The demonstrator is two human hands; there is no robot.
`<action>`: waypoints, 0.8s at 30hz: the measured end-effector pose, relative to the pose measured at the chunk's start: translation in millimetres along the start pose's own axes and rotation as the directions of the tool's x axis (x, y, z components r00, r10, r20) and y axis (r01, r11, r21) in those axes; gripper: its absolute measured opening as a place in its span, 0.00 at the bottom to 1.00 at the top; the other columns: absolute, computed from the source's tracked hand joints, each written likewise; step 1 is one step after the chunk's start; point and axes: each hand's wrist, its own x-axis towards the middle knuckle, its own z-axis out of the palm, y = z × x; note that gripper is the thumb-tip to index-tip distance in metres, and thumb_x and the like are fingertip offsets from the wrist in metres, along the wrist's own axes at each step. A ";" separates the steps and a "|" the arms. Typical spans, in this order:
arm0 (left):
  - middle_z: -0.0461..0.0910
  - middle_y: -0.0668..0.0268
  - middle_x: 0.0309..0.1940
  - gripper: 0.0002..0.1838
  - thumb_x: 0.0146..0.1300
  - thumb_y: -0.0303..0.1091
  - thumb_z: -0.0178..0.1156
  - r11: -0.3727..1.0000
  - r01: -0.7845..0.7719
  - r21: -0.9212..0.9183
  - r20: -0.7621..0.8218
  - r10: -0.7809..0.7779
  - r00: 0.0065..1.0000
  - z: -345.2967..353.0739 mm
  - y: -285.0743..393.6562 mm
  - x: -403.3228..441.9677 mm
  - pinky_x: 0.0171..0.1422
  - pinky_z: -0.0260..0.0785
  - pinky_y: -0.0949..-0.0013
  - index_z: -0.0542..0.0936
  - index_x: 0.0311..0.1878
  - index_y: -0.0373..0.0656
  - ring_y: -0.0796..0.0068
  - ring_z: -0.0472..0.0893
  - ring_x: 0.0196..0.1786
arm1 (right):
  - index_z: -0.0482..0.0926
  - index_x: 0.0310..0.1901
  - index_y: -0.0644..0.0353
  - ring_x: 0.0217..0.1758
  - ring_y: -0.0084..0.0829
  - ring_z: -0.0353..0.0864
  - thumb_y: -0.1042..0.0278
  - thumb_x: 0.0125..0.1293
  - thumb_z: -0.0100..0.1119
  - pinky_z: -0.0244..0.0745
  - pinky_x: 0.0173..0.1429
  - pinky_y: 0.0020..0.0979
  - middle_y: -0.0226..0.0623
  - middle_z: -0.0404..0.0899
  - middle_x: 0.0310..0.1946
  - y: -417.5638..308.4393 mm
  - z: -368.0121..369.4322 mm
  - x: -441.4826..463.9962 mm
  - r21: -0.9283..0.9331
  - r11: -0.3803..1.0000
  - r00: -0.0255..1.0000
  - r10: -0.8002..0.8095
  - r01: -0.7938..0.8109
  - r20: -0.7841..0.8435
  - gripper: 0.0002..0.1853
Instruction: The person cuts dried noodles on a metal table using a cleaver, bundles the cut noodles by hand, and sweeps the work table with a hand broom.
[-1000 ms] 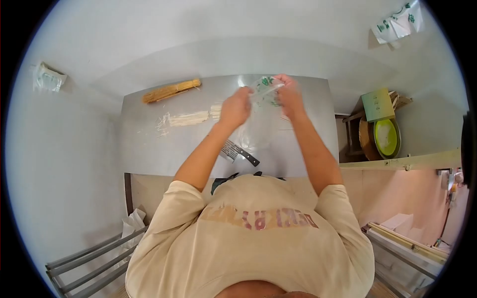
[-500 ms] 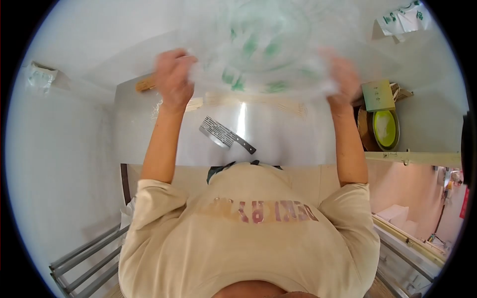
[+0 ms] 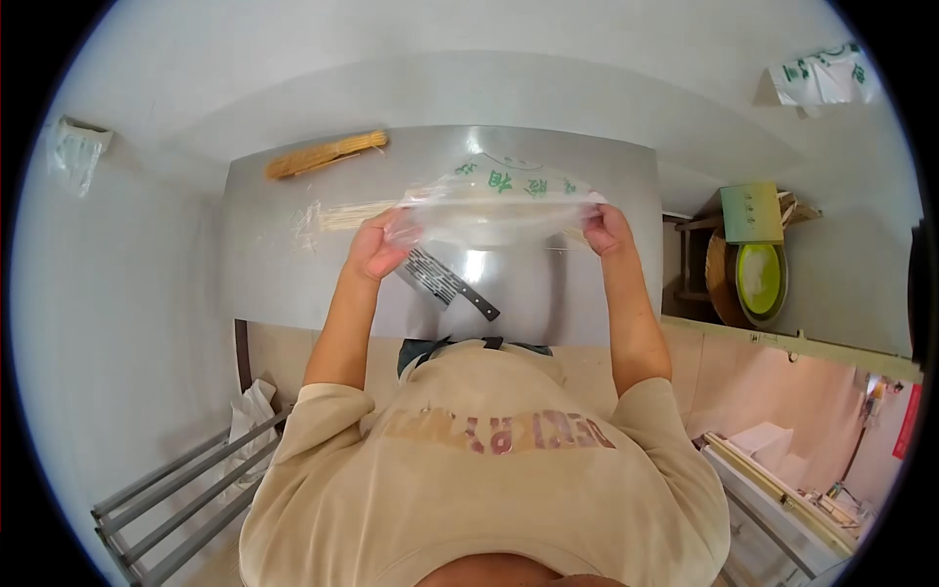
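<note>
From where I stand, the clear plastic bag with green print (image 3: 509,184) hangs stretched between the person's hands, above the far half of the table (image 3: 279,269). The left hand (image 3: 385,243) pinches one end of the film, thumb against fingers; the right hand (image 3: 607,231) grips the opposite end, its fingers curled in.

I'd judge the bag's spreading done: it is drawn out wide, and I make out no contents in it. The thin pale strands (image 3: 354,214) lie on the table, unbagged, some running behind the film, with loose scraps (image 3: 307,227) at their left end. A cleaver (image 3: 445,285) lies untouched nearer the person.

Off to the right, the bright green basin (image 3: 776,289) holds something white, perhaps powder. A green-and-yellow box (image 3: 751,213) sits just beyond it; its contents are hidden.
</note>
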 end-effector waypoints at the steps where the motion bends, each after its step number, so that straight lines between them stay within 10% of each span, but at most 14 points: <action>1: 0.80 0.56 0.54 0.25 0.69 0.24 0.55 0.999 0.030 0.019 -0.162 -0.027 0.986 19.2 4.3 -0.8 0.70 0.73 0.59 0.69 0.69 0.29 0.63 0.81 0.57 | 0.79 0.46 0.60 0.21 0.20 0.70 0.72 0.75 0.50 0.62 0.21 0.24 0.28 0.71 0.26 -4.1 -8.8 13.6 0.028 0.991 0.975 0.122 -0.129 0.184 0.07; 3: 0.80 0.57 0.55 0.28 0.68 0.26 0.58 0.998 0.062 0.031 -0.326 -0.048 0.944 27.6 13.3 -2.2 0.68 0.74 0.64 0.68 0.71 0.31 0.65 0.81 0.56 | 0.78 0.43 0.59 0.16 0.17 0.61 0.71 0.76 0.49 0.55 0.17 0.25 0.24 0.65 0.20 -5.7 -5.8 30.8 0.033 0.963 0.902 0.237 -0.266 0.361 0.07; 5: 0.80 0.58 0.54 0.32 0.65 0.31 0.64 0.763 0.335 0.553 -0.497 -0.021 0.868 20.7 23.7 -2.5 0.56 0.76 0.69 0.69 0.72 0.35 0.70 0.80 0.55 | 0.77 0.38 0.57 0.14 0.18 0.49 0.66 0.75 0.48 0.45 0.17 0.26 0.20 0.54 0.16 -5.7 28.7 22.0 -0.260 0.964 0.974 0.105 -0.051 0.202 0.09; 9: 0.78 0.70 0.31 0.20 0.62 0.37 0.68 -0.094 0.586 0.805 -0.525 0.347 0.777 11.1 32.6 30.2 0.30 0.57 0.75 0.81 0.56 0.39 0.82 0.76 0.34 | 0.80 0.40 0.57 0.14 0.18 0.46 0.64 0.72 0.47 0.41 0.18 0.26 0.20 0.53 0.16 3.8 90.7 18.6 -0.503 0.863 0.977 0.140 -0.041 0.160 0.11; 10: 0.71 0.76 0.22 0.09 0.66 0.38 0.63 0.112 0.473 0.874 -0.472 0.426 0.772 2.9 34.8 40.5 0.28 0.53 0.76 0.81 0.36 0.42 0.84 0.67 0.25 | 0.81 0.42 0.58 0.14 0.19 0.45 0.64 0.71 0.47 0.41 0.18 0.27 0.20 0.52 0.16 2.5 102.4 15.0 -0.638 0.770 0.961 0.177 -0.002 0.211 0.12; 11: 0.71 0.76 0.22 0.09 0.66 0.38 0.63 0.109 0.471 0.875 -0.470 0.422 0.775 -3.7 41.8 49.1 0.28 0.53 0.76 0.81 0.36 0.42 0.84 0.67 0.25 | 0.82 0.44 0.59 0.14 0.20 0.44 0.64 0.69 0.47 0.42 0.18 0.27 0.20 0.51 0.17 3.4 111.5 13.3 -0.751 0.659 0.943 0.217 0.050 0.253 0.14; 13: 0.66 0.77 0.21 0.13 0.69 0.38 0.57 0.520 0.320 0.792 -0.571 0.447 0.689 -15.5 59.9 69.1 0.26 0.48 0.75 0.76 0.27 0.45 0.86 0.62 0.23 | 0.83 0.45 0.61 0.14 0.21 0.52 0.64 0.68 0.47 0.49 0.18 0.28 0.23 0.61 0.17 7.7 120.6 19.8 -0.834 0.515 0.958 0.081 0.195 0.274 0.15; 15: 0.65 0.77 0.20 0.13 0.70 0.36 0.54 0.516 0.274 0.812 -0.536 0.471 0.701 -47.5 71.4 84.6 0.25 0.48 0.73 0.73 0.27 0.47 0.85 0.59 0.22 | 0.85 0.46 0.63 0.14 0.23 0.60 0.64 0.67 0.48 0.56 0.18 0.29 0.25 0.70 0.18 14.5 127.1 25.8 -0.893 0.320 0.948 -0.055 0.315 0.315 0.17; 16: 0.67 0.69 0.19 0.13 0.68 0.35 0.53 0.199 0.254 0.947 -0.318 0.695 0.645 -39.7 71.7 91.1 0.27 0.54 0.65 0.74 0.27 0.42 0.75 0.65 0.22 | 0.83 0.52 0.63 0.19 0.24 0.67 0.65 0.68 0.47 0.62 0.21 0.30 0.29 0.75 0.24 25.3 128.8 24.4 -0.678 -0.016 0.594 -0.467 0.735 0.655 0.19; 18: 0.73 0.48 0.22 0.14 0.66 0.35 0.55 0.098 0.061 0.993 -0.114 0.792 0.599 -4.2 68.0 89.8 0.36 0.66 0.50 0.76 0.29 0.34 0.50 0.74 0.30 | 0.82 0.58 0.63 0.24 0.25 0.74 0.67 0.68 0.47 0.68 0.25 0.32 0.33 0.79 0.29 44.2 125.4 15.4 -0.336 -0.484 -0.015 -0.587 0.808 0.809 0.22; 21: 0.73 0.55 0.21 0.15 0.68 0.36 0.53 -0.181 0.291 0.939 -0.088 0.694 0.715 -123.6 93.6 106.9 0.30 0.65 0.57 0.77 0.29 0.36 0.59 0.72 0.25 | 0.83 0.58 0.62 0.34 0.28 0.81 0.71 0.64 0.46 0.75 0.31 0.31 0.40 0.83 0.41 65.6 108.9 -6.3 -0.370 -0.318 0.143 -0.559 0.873 0.817 0.23; 23: 0.73 0.58 0.21 0.15 0.68 0.37 0.51 -0.341 0.362 0.867 -0.077 0.626 0.776 -128.8 109.9 117.7 0.27 0.65 0.60 0.77 0.29 0.37 0.64 0.71 0.22 | 0.83 0.56 0.66 0.26 0.23 0.76 0.72 0.64 0.50 0.69 0.25 0.28 0.34 0.80 0.30 54.4 121.7 20.7 -0.948 -0.085 0.934 -0.168 0.306 0.317 0.21; 24: 0.71 0.64 0.20 0.15 0.69 0.39 0.50 0.261 0.378 0.888 -0.459 0.528 0.714 -88.9 126.2 123.3 0.24 0.60 0.64 0.77 0.30 0.40 0.71 0.68 0.19 | 0.84 0.47 0.68 0.17 0.19 0.66 0.70 0.66 0.55 0.59 0.18 0.26 0.27 0.72 0.19 47.3 123.4 32.4 -0.941 0.238 0.968 -0.125 0.241 0.216 0.14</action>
